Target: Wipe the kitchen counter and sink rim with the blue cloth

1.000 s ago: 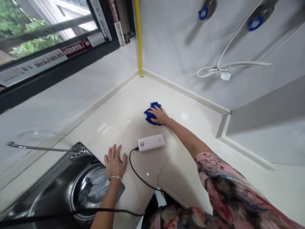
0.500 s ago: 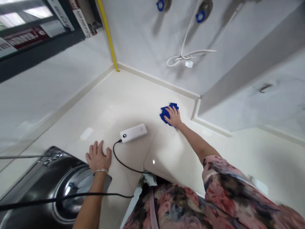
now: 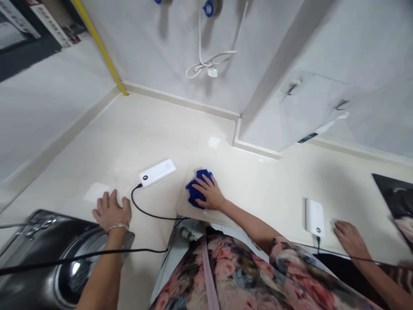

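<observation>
A crumpled blue cloth (image 3: pixel 194 194) lies on the pale countertop (image 3: pixel 167 125), pressed under my right hand (image 3: pixel 209 193), whose fingers are spread over it. My left hand (image 3: pixel 112 211) rests on the counter beside the sink's edge, fingers apart and holding nothing; a bracelet circles that wrist. Between the two hands sits a white power bank (image 3: pixel 157 172) with a black cable (image 3: pixel 151 213) plugged into its left end. The cloth is to the right of the power bank and does not touch it.
A steel sink (image 3: pixel 38 267) is at lower left, crossed by a black cord. To the right, another person's hand (image 3: pixel 350 237) rests near a second white power bank (image 3: pixel 314 217). A yellow pipe (image 3: pixel 100 47) and tied white cable (image 3: pixel 206 64) are by the walls.
My right hand has drawn the blue cloth from near the wall corner toward the counter's front edge. The view has shifted right, bringing in the other person's hand and second power bank.
</observation>
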Available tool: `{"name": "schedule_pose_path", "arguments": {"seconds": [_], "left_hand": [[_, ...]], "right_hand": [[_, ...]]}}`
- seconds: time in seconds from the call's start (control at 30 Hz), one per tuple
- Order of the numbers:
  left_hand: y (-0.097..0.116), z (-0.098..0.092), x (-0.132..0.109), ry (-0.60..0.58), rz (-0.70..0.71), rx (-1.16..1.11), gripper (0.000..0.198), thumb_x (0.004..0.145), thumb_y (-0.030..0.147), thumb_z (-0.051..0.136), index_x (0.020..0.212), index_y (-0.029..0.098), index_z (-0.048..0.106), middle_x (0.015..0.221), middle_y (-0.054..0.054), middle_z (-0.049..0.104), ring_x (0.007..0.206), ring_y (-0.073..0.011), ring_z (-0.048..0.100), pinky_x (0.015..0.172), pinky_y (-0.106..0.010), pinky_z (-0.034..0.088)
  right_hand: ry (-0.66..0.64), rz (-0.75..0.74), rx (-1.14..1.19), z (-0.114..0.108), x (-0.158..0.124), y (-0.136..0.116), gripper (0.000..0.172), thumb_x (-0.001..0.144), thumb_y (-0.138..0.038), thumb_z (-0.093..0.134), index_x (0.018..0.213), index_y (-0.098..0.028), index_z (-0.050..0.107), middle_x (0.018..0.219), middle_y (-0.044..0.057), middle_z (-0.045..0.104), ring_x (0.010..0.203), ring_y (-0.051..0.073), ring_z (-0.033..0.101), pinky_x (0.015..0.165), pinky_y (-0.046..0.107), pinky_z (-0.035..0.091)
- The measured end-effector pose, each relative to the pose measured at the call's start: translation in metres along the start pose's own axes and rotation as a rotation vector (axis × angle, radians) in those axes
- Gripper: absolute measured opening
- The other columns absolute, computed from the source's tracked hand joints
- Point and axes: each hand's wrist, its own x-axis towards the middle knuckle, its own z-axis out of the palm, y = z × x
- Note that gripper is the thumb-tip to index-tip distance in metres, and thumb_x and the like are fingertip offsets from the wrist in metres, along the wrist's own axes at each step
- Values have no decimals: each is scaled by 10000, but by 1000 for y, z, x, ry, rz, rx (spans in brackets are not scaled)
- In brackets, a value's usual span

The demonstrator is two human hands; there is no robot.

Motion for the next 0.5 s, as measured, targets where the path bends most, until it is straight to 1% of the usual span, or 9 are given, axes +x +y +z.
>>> {"name": "schedule_pose_path", "arguments": {"seconds": [0.03, 0.1, 0.2, 0.3, 0.37, 0.43, 0.5], "left_hand": [[0, -1, 1, -5, 5, 1, 704, 1094, 542, 308, 1623, 107, 468, 1738, -178, 332, 1626, -379, 235, 1325, -658, 159], [2, -2, 2, -1, 17, 14, 725, 1097, 566, 282, 1615, 96, 474, 1731, -184, 343, 1615, -386, 257, 1314, -668, 176], [8, -5, 2, 15, 18, 43, 738, 1086, 573, 252, 1601, 104, 496, 1717, -186, 371, 1604, -384, 286, 1310, -655, 201], [14, -8, 1, 15, 9, 46, 756, 1069, 581, 243, 1597, 105, 500, 1715, -189, 373, 1608, -380, 288, 1314, -638, 203], [14, -9, 2, 13, 2, 53, 777, 1053, 593, 235, 1594, 104, 503, 1712, -191, 379, 1606, -379, 296, 1310, -635, 218], [12, -8, 4, 18, 3, 71, 795, 1035, 605, 226, 1589, 112, 513, 1704, -190, 393, 1595, -377, 320, 1295, -640, 253], [9, -5, 7, 25, 9, 92, 799, 1019, 606, 217, 1583, 130, 523, 1699, -184, 406, 1588, -371, 337, 1282, -643, 282]], "right_hand": [[-13, -3, 8, -4, -17, 3, 707, 986, -546, 646, 1634, -297, 513, 1751, 39, 348, 1666, 361, 166, 1366, 655, 105], [-22, 40, 11, -14, -53, 13, 710, 990, -556, 625, 1639, -293, 509, 1746, 45, 356, 1666, 365, 173, 1367, 660, 117], [9, 201, -16, -29, -106, 36, 712, 997, -565, 578, 1645, -279, 504, 1734, 62, 377, 1663, 379, 189, 1360, 680, 133], [65, 407, -71, -44, -155, 67, 693, 1017, -562, 501, 1642, -264, 507, 1737, 64, 370, 1664, 376, 188, 1359, 667, 160], [109, 569, -119, -55, -183, 92, 685, 1022, -547, 456, 1640, -257, 509, 1740, 66, 364, 1667, 369, 185, 1361, 647, 172], [161, 753, -159, -67, -204, 119, 682, 1020, -531, 420, 1639, -257, 506, 1741, 63, 364, 1668, 358, 182, 1363, 628, 177], [217, 941, -173, -78, -216, 146, 693, 1016, -524, 395, 1641, -242, 494, 1746, 63, 354, 1668, 355, 181, 1359, 623, 181]]}}
